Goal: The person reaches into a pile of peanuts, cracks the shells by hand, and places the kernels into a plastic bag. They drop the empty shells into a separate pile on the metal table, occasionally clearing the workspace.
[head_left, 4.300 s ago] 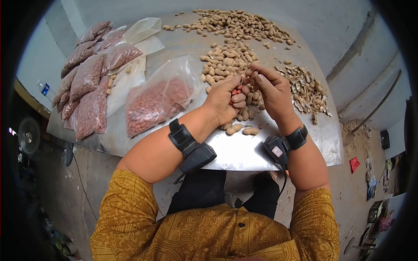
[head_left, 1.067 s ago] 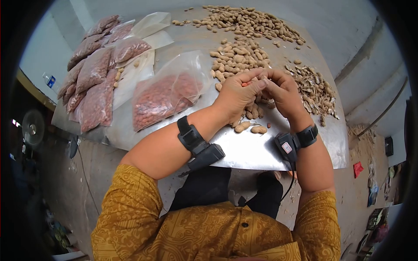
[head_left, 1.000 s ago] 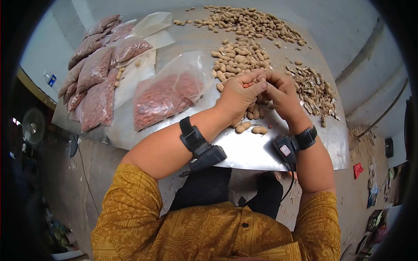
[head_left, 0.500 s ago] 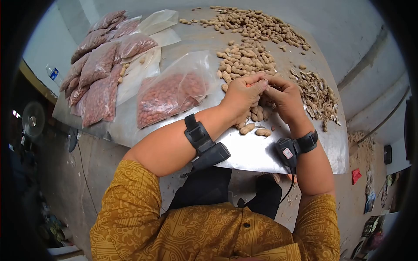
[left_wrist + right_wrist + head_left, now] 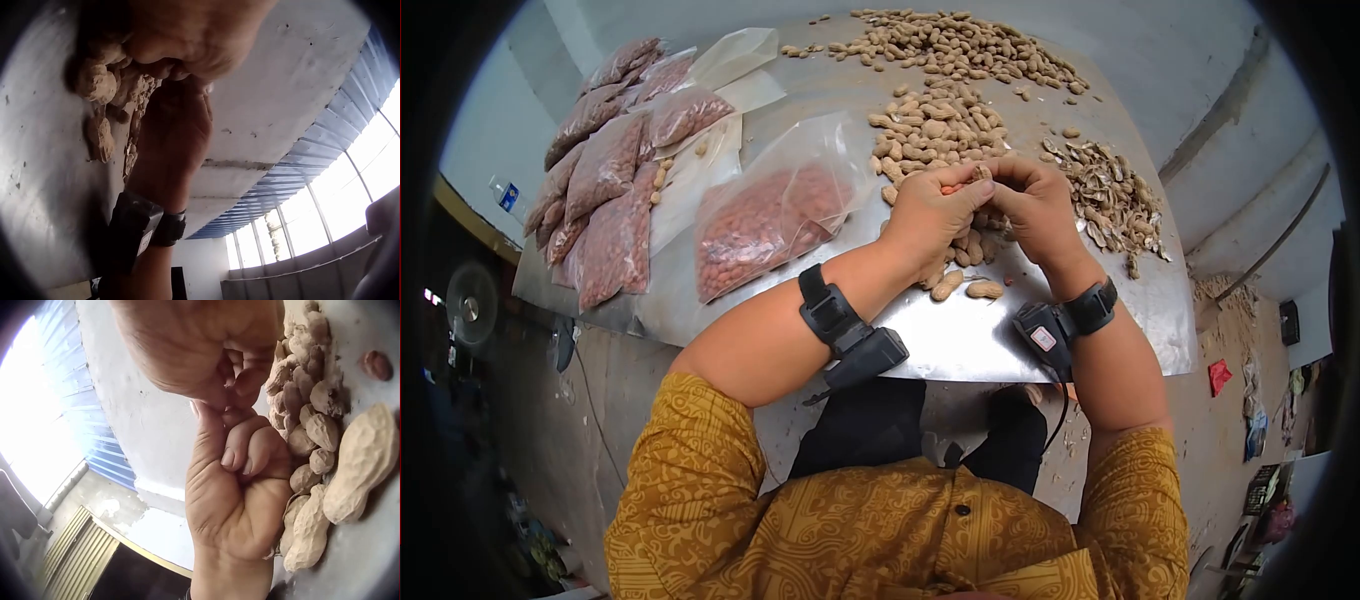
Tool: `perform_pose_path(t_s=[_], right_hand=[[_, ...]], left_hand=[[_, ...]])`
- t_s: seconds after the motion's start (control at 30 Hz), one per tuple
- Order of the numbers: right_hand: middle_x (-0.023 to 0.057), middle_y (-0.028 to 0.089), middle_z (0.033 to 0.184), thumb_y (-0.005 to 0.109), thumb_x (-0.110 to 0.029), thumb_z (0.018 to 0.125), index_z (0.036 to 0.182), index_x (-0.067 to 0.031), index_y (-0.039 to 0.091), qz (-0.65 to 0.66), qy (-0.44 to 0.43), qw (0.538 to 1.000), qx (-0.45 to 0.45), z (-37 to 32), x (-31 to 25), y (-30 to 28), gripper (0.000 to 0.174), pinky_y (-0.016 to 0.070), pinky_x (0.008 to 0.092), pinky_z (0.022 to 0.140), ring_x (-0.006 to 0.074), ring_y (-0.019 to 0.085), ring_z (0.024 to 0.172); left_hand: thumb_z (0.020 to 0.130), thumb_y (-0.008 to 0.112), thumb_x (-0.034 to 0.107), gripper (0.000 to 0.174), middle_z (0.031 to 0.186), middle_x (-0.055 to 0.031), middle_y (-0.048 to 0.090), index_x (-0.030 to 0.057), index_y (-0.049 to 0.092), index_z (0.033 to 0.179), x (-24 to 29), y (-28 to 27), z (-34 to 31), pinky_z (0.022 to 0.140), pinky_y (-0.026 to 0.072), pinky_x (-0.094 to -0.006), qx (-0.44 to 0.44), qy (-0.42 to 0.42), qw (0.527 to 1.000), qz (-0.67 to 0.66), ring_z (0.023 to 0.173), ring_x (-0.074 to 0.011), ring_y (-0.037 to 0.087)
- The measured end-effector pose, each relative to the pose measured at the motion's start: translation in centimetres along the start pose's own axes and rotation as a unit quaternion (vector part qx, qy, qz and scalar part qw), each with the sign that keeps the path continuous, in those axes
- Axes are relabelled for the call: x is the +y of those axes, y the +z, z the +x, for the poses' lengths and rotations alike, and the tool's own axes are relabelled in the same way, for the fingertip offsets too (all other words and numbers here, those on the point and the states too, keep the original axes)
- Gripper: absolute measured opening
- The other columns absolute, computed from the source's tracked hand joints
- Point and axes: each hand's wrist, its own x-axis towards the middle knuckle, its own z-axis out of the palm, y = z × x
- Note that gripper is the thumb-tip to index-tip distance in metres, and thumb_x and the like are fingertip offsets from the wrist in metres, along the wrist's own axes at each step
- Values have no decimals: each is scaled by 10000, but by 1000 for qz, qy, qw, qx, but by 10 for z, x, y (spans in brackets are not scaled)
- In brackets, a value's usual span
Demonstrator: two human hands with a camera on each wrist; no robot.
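Observation:
In the head view the left hand (image 5: pixel 928 222) curls round red peanut kernels (image 5: pixel 952 188), its thumb stretched toward the other hand. The right hand (image 5: pixel 1040 212) has thumb and fingers bent together, pinching a small peanut (image 5: pixel 982 173) where the two hands meet. Seen from the right wrist, the left hand (image 5: pixel 234 494) has its fingers folded into the palm and its thumb tip against the right hand (image 5: pixel 200 347). Unshelled peanuts (image 5: pixel 938 130) lie heaped beyond the hands, and two loose ones (image 5: pixel 984 289) lie nearer the table edge.
A clear bag of red kernels (image 5: pixel 770 225) stands left of the hands, with filled bags (image 5: pixel 607 165) stacked farther left. Broken shells (image 5: pixel 1115 195) are piled at right, and more peanuts (image 5: pixel 970 48) spread across the far end of the metal table (image 5: pixel 960 345).
The hands were slightly apart in the oldest frame, with red kernels in the left; now their fingertips meet. Over the last second they have stayed together, while the head view has shifted slightly.

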Motion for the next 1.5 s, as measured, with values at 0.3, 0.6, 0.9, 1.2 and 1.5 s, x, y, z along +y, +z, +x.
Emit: perform_pose_path(t_s=[0.3, 0.6, 0.9, 1.2, 1.5], right_hand=[[34, 643, 850, 651, -46, 782, 1012, 11, 644, -37, -40, 997, -48, 0, -6, -3, 236, 498, 203, 651, 72, 587, 731], [31, 636, 843, 670, -21, 731, 1034, 9, 637, -45, -41, 997, -38, -3, -12, -3, 306, 488, 205, 657, 77, 584, 726], [23, 624, 810, 692, -7, 690, 1071, 1, 634, -62, -37, 995, -75, -3, -16, -7, 385, 476, 202, 651, 72, 565, 701], [49, 634, 831, 704, -4, 691, 1093, 25, 620, 23, -17, 998, -55, -5, -15, -4, 411, 481, 210, 667, 88, 578, 725], [16, 604, 768, 706, -22, 719, 1067, -24, 638, -21, -33, 997, -64, -4, -13, -3, 355, 470, 202, 630, 76, 564, 700]], left_hand=[[881, 606, 200, 198, 712, 22, 505, 5, 610, 911, -2, -16, 10, 441, 278, -170, -6, -13, 1000, -13, 496, -24, 349], [871, 604, 128, 161, 809, -17, 600, -17, 599, 940, -6, -12, 10, 497, 366, -154, -16, 45, 998, 37, 586, -34, 491], [863, 618, 127, 121, 803, -7, 588, 26, 565, 904, 3, -21, 9, 536, 409, -157, -55, 54, 986, 148, 621, -53, 523], [883, 589, 135, 120, 774, 15, 540, 33, 526, 879, 3, -16, 9, 574, 422, -177, -31, 106, 963, 246, 685, -36, 493], [894, 573, 148, 121, 747, 14, 527, 45, 516, 864, -3, -26, 13, 549, 432, -179, -48, 125, 963, 236, 647, -46, 502]])
